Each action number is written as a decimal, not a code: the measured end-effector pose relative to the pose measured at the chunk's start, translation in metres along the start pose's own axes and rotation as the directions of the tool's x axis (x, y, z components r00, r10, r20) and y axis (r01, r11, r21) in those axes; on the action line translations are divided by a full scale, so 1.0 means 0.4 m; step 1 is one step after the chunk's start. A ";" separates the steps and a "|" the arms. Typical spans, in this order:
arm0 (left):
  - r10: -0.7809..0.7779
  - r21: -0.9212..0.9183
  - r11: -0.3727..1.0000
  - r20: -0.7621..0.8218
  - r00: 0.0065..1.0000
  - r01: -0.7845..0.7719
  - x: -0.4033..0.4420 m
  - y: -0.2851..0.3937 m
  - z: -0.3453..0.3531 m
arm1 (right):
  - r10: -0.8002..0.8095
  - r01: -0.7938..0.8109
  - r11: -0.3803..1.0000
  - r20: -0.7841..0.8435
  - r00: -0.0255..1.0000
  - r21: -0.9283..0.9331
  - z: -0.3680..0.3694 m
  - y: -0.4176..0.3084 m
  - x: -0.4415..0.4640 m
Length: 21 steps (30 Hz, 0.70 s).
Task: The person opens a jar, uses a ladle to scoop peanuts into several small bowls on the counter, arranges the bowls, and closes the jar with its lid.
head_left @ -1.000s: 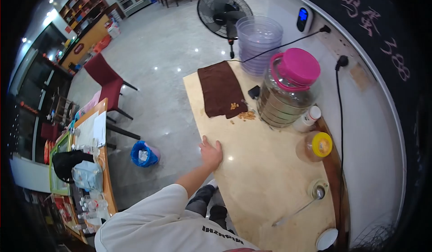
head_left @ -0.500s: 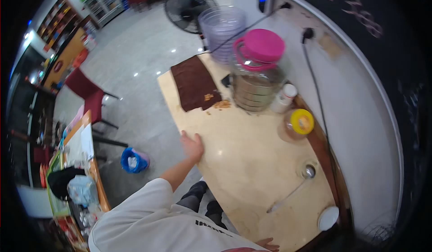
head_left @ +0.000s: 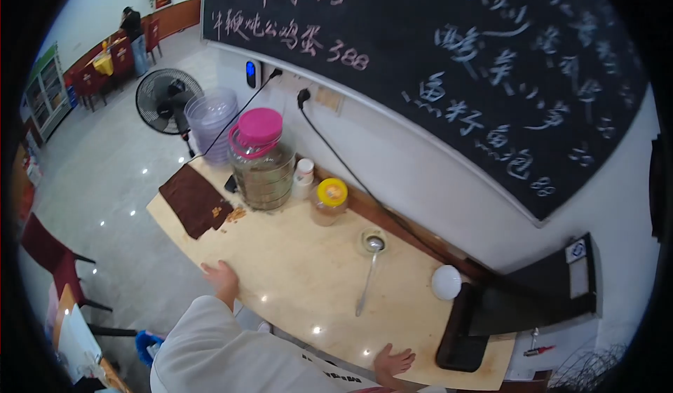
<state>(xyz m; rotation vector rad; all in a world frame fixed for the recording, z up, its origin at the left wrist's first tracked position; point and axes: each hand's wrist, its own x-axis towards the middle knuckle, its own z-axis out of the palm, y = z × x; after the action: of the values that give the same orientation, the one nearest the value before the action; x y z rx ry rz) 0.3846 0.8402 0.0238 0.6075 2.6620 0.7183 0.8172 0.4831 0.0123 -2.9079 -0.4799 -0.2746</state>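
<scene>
My left hand rests on the near edge of the pale wooden table, fingers apart and holding nothing. Further right, my right hand lies on the tabletop near the front edge, fingers spread, also with nothing in it. Between them and further back, a long-handled metal spoon leans with its bowl end on a small round dish. Beyond my left hand lies a brown cloth, with small tan pieces on and beside it. To the right of my right hand is a black tray-like object.
Along the wall stand a big glass jar with a pink lid, white bottles, a yellow-lidded jar and a white bowl. Stacked clear tubs and a fan stand behind. A person is far back left.
The view has swung right and up, bringing in the chalkboard and the black tray-like object. More of my right hand shows now. Both hands remain on the table.
</scene>
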 end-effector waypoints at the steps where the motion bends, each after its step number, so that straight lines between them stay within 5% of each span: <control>1: 0.012 -0.031 0.999 0.021 1.000 -0.012 -0.007 0.006 -0.013 | 0.013 -0.013 1.000 -0.035 0.999 0.012 -0.005 0.002 -0.006; 7: 0.069 -0.054 0.996 0.031 0.997 -0.067 0.023 -0.043 -0.037 | -0.059 0.123 0.950 -0.223 0.973 0.285 0.088 0.116 0.020; 9: 0.122 -0.099 0.988 0.074 0.990 -0.114 0.058 -0.087 0.002 | 0.013 0.097 0.661 -0.141 0.990 0.744 0.089 0.157 0.036; 10: 0.122 -0.104 0.988 0.073 0.990 -0.114 0.076 -0.115 0.014 | 0.012 0.101 0.659 -0.144 0.989 0.746 0.079 0.168 0.042; 12: 0.269 -0.320 0.921 0.108 0.957 -0.222 0.112 -0.179 0.025 | 0.076 -0.172 0.284 0.157 0.985 0.943 0.049 0.176 0.048; 13: 0.260 -0.320 0.923 0.104 0.960 -0.215 0.126 -0.216 0.026 | 0.066 -0.171 0.285 0.158 0.985 0.943 0.037 0.176 0.049; 16: 0.231 -0.470 0.868 0.101 0.968 -0.158 0.168 -0.376 0.028 | 0.008 -0.035 0.300 0.034 0.999 0.953 -0.010 0.125 0.070; 18: 0.104 -0.546 0.829 0.361 0.927 0.119 0.204 -0.491 0.025 | -0.134 -0.005 0.251 0.040 0.990 0.968 -0.023 0.067 0.106; 21: -0.048 -0.569 0.751 0.458 0.887 0.335 0.168 -0.619 -0.100 | -0.339 0.058 0.144 -0.005 0.941 0.988 -0.106 -0.081 0.160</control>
<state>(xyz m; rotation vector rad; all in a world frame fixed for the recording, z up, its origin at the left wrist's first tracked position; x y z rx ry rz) 0.2327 0.6620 -0.0885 0.2377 1.8681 1.1938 0.8595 0.5234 0.0715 -1.4966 -0.7222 0.2933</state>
